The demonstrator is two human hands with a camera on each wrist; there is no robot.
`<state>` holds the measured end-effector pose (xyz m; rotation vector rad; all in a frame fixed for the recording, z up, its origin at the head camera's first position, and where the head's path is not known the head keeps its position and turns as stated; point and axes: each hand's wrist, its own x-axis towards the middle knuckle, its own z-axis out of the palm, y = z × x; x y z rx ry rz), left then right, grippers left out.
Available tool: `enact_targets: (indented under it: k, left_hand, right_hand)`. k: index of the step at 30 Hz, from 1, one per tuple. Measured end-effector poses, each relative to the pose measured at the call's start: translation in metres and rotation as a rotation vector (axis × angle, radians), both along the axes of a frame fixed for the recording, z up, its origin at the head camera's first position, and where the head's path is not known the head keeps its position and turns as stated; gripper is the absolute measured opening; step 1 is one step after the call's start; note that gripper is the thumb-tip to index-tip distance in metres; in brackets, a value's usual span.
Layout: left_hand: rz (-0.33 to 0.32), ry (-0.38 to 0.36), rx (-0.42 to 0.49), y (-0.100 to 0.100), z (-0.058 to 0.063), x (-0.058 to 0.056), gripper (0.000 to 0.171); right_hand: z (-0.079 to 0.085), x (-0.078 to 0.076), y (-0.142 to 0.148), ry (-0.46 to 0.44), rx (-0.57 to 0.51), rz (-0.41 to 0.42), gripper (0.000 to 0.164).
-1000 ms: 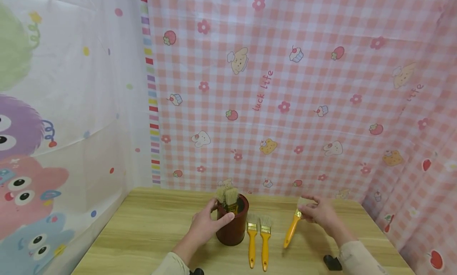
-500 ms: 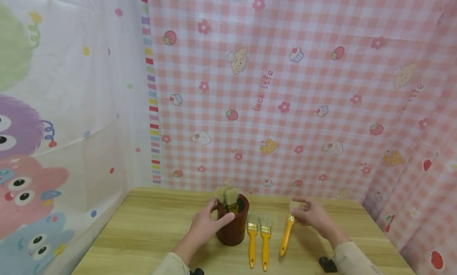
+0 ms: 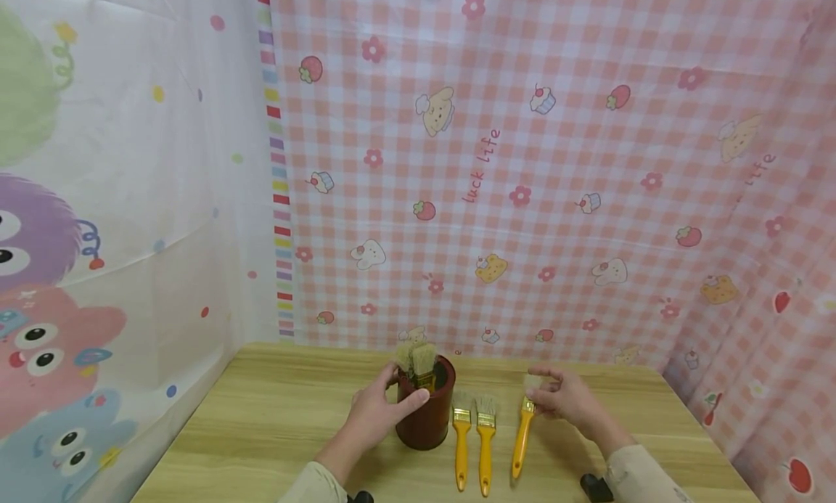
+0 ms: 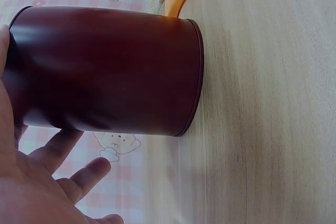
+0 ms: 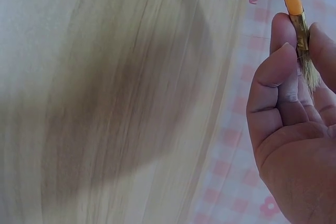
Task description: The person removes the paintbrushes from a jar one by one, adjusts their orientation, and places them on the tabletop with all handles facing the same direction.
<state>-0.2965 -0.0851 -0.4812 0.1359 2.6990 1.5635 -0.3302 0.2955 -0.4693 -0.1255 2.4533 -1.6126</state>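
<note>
On table (image 3: 281, 416): two loose brushes (image 3: 473, 438); right hand (image 3: 567, 398) pinches third brush (image 3: 522, 438); left hand (image 3: 375, 412) grips cup (image 3: 427, 416).

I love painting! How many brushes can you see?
5: two stand in the dark red cup, two lie on the table beside it, one brush is pinched by the right hand. More may hide in the cup.

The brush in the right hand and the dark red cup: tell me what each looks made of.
Brush: the orange handle looks like glossy plastic or painted wood, with a brass-coloured metal band and pale, uneven bristles, possibly natural.
Dark red cup: smooth with a soft sheen and a thin rolled edge, so probably coated metal or plastic; the pictures leave it open.
</note>
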Motion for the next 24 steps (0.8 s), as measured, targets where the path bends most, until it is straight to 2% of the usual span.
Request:
enact_targets:
  k: [9, 16, 24]
  left_hand:
    - [0.001, 0.007, 0.000, 0.000, -0.001, 0.001, 0.098]
    - [0.006, 0.012, -0.007, 0.000, 0.000, 0.000, 0.099]
    - [0.010, 0.015, -0.009, 0.000, 0.000, 0.001, 0.100]
  right_hand:
    - [-0.009, 0.001, -0.004, 0.012, 0.021, 0.024, 0.068]
    - [-0.017, 0.001, -0.008, -0.034, 0.007, 0.049, 0.068]
    - [-0.021, 0.003, -0.014, -0.031, 0.047, 0.070, 0.064]
